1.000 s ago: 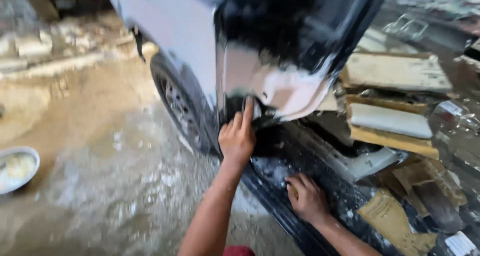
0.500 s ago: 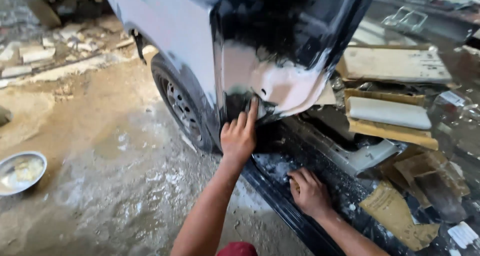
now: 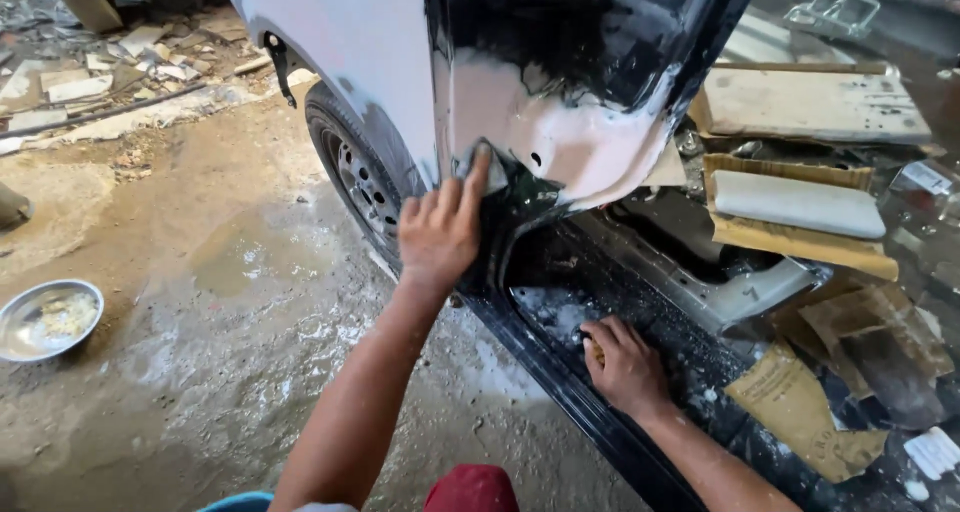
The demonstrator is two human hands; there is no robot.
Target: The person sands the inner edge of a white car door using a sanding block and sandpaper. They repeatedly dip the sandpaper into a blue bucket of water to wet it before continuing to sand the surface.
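Seen from the head camera: a person's left hand presses a small grey piece, possibly sandpaper, against the lower edge of a car body pillar, fingers held together and flat over it, the index finger stretched upward. The pillar is black above, with a pale patch of filler around the spot being touched. The right hand rests palm down on the wet black door sill, fingers curled loosely; whether it grips anything cannot be told. Just left of the pillar stands the rear wheel on muddy, wet ground. A metal bowl sits well apart at the left edge. Brown sheets of sandpaper lie inside the car floor, near the right hand.
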